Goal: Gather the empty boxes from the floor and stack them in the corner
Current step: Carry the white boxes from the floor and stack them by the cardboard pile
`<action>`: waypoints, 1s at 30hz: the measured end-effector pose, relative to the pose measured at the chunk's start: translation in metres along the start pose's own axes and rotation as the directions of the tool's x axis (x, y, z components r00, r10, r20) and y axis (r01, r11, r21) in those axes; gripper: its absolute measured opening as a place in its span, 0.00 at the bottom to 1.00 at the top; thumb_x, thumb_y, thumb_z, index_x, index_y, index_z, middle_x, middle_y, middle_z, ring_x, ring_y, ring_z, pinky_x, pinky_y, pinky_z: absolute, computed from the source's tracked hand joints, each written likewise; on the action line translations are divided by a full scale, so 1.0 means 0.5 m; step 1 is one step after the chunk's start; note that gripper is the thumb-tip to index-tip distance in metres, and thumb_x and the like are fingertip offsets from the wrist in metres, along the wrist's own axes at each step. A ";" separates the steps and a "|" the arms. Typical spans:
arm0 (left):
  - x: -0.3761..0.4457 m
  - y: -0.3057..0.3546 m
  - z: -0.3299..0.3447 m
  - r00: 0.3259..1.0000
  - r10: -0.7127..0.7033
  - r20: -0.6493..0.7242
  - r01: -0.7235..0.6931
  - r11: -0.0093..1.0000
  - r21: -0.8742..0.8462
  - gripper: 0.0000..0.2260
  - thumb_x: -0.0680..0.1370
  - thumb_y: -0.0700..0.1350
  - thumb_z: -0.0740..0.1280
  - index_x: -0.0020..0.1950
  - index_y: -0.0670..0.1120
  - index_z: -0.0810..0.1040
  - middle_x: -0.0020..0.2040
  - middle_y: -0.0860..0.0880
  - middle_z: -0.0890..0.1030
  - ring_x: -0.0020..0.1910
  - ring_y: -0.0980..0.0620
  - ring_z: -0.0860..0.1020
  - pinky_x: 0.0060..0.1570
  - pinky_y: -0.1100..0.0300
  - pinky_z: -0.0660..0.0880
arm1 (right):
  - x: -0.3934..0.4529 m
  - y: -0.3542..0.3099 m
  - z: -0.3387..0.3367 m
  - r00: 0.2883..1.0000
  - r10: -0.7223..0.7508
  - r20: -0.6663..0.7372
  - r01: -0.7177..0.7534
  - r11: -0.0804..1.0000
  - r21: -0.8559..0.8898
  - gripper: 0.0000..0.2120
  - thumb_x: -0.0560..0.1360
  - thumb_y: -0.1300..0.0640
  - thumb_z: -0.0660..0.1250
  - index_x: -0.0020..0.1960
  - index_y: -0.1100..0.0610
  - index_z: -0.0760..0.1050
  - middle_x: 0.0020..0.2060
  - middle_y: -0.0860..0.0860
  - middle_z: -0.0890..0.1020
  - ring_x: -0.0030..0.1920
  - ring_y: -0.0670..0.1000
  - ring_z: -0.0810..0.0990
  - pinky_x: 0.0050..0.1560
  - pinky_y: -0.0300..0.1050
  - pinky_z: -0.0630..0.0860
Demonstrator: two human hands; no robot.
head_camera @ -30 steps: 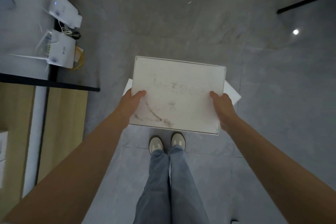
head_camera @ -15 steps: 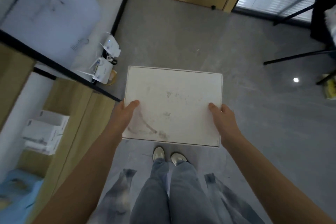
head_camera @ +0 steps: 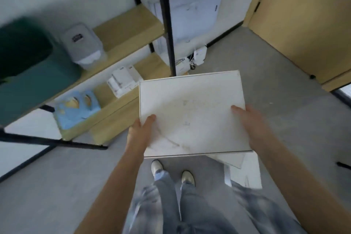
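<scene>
Hands (head_camera: 139, 135) (head_camera: 248, 119) gripping white box (head_camera: 191, 112)

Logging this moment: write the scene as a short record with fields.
held: flat white box, top smudged
left hand: grips box's left edge, thumb on top
right hand: grips box's right edge
under box: more white pieces stick out
left of box: wooden shelves, small white boxes
floor: grey
</scene>
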State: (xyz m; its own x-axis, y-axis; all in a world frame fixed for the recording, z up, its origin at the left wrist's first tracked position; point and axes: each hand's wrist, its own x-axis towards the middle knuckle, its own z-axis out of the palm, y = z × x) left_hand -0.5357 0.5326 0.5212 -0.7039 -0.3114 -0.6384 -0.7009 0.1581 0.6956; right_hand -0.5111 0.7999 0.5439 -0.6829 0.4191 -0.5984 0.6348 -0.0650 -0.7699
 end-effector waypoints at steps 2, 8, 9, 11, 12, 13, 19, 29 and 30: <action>-0.013 -0.032 -0.057 0.995 -0.054 -0.084 0.047 0.995 -0.091 0.20 0.71 0.59 0.69 0.58 0.50 0.79 0.52 0.48 0.82 0.50 0.44 0.80 0.53 0.46 0.79 | -0.015 -0.010 0.051 0.995 -0.056 0.078 0.062 0.995 -0.078 0.09 0.72 0.51 0.67 0.48 0.55 0.78 0.45 0.52 0.82 0.44 0.53 0.81 0.46 0.49 0.79; -0.063 -0.158 -0.261 0.939 -0.210 -0.271 0.098 0.922 -0.375 0.08 0.76 0.51 0.70 0.51 0.48 0.79 0.43 0.50 0.80 0.42 0.46 0.78 0.48 0.49 0.78 | -0.088 0.000 0.258 0.955 -0.097 0.279 0.186 0.931 -0.313 0.03 0.76 0.53 0.65 0.47 0.52 0.76 0.43 0.48 0.80 0.43 0.51 0.79 0.48 0.47 0.77; -0.073 -0.182 -0.296 0.926 -0.241 -0.292 0.110 0.909 -0.401 0.08 0.76 0.51 0.70 0.48 0.48 0.79 0.42 0.49 0.79 0.41 0.47 0.78 0.46 0.51 0.77 | -0.106 0.003 0.296 0.947 -0.078 0.313 0.187 0.924 -0.335 0.06 0.74 0.50 0.65 0.47 0.52 0.76 0.45 0.50 0.80 0.46 0.53 0.80 0.51 0.50 0.78; -0.110 -0.245 -0.392 0.881 -0.314 -0.354 0.107 0.860 -0.498 0.08 0.75 0.51 0.70 0.43 0.47 0.77 0.40 0.49 0.78 0.38 0.47 0.77 0.42 0.53 0.75 | -0.162 0.025 0.400 0.909 -0.040 0.415 0.225 0.885 -0.408 0.09 0.73 0.48 0.65 0.48 0.52 0.77 0.48 0.51 0.81 0.48 0.56 0.81 0.54 0.54 0.79; -0.120 -0.262 -0.418 0.869 -0.327 -0.371 0.103 0.854 -0.510 0.08 0.75 0.51 0.71 0.43 0.47 0.77 0.39 0.49 0.78 0.38 0.47 0.77 0.41 0.54 0.74 | -0.186 0.026 0.427 0.897 -0.033 0.442 0.238 0.877 -0.418 0.09 0.73 0.49 0.65 0.50 0.53 0.78 0.48 0.52 0.82 0.48 0.56 0.81 0.53 0.54 0.79; -0.137 -0.290 -0.458 0.849 -0.354 -0.392 0.099 0.835 -0.541 0.08 0.75 0.51 0.71 0.45 0.47 0.78 0.39 0.49 0.78 0.39 0.47 0.76 0.42 0.54 0.74 | -0.215 0.039 0.470 0.873 -0.036 0.486 0.270 0.866 -0.420 0.10 0.74 0.51 0.65 0.51 0.54 0.78 0.48 0.53 0.82 0.47 0.56 0.81 0.52 0.54 0.78; -0.255 -0.475 -0.695 0.731 -0.492 -0.473 0.022 0.710 -0.704 0.10 0.76 0.50 0.71 0.52 0.46 0.81 0.39 0.49 0.80 0.37 0.47 0.78 0.35 0.57 0.73 | -0.427 0.137 0.715 0.718 0.026 0.696 0.397 0.805 -0.440 0.05 0.75 0.54 0.67 0.42 0.55 0.78 0.40 0.51 0.82 0.40 0.53 0.80 0.43 0.46 0.75; -0.396 -0.703 -1.018 0.540 -0.643 -0.543 -0.134 0.572 -0.810 0.04 0.77 0.49 0.69 0.45 0.50 0.79 0.38 0.51 0.80 0.33 0.52 0.78 0.23 0.65 0.71 | -0.766 0.297 1.057 0.493 0.219 0.842 0.509 0.712 -0.483 0.06 0.77 0.54 0.65 0.48 0.55 0.77 0.45 0.54 0.84 0.44 0.56 0.82 0.49 0.54 0.79; -0.398 -0.720 -1.047 0.520 -0.661 -0.541 -0.142 0.558 -0.818 0.04 0.77 0.49 0.69 0.47 0.49 0.80 0.38 0.51 0.80 0.33 0.52 0.78 0.23 0.65 0.71 | -0.795 0.308 1.094 0.479 0.225 0.848 0.529 0.697 -0.484 0.06 0.77 0.54 0.65 0.49 0.55 0.77 0.45 0.55 0.84 0.44 0.57 0.82 0.50 0.55 0.79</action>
State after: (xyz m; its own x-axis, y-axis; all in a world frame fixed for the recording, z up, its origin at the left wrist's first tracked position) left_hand -0.0827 0.0473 0.5705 0.1597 -0.7735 -0.6134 -0.1959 -0.6339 0.7482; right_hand -0.3399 0.1279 0.5419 -0.4908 -0.5822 -0.6482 0.2566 0.6145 -0.7461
